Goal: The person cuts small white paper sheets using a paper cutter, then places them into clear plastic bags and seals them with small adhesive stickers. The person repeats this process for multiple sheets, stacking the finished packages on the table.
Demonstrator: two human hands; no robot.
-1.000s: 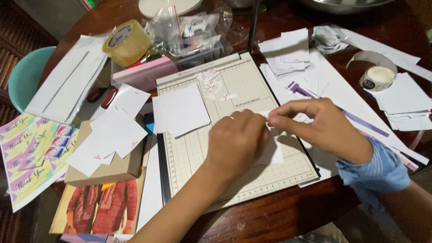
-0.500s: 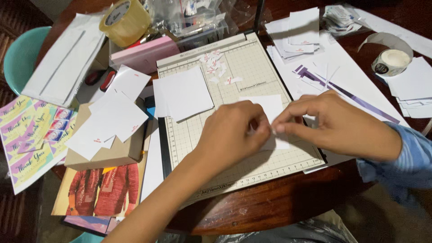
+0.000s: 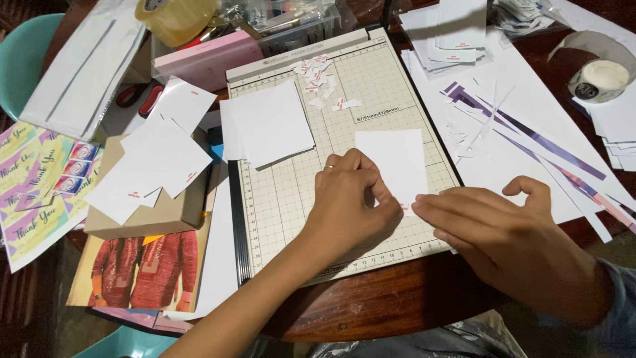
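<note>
White card (image 3: 391,156) btm edge pinched by both hands' fingers (image 3: 381,192).

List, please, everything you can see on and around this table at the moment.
paper cutter board: one, cream, gridded, table centre
white card: one, on the board, under both hands
card stack: one, white, board's left
paper scraps: many, white, board's top
tape roll: one, yellowish, top left
cardboard box: one, brown, left, cards on top
sticker sheet: one, colourful, far left
left hand: pinching the card's lower edge
right hand: fingers on the card's corner
</note>
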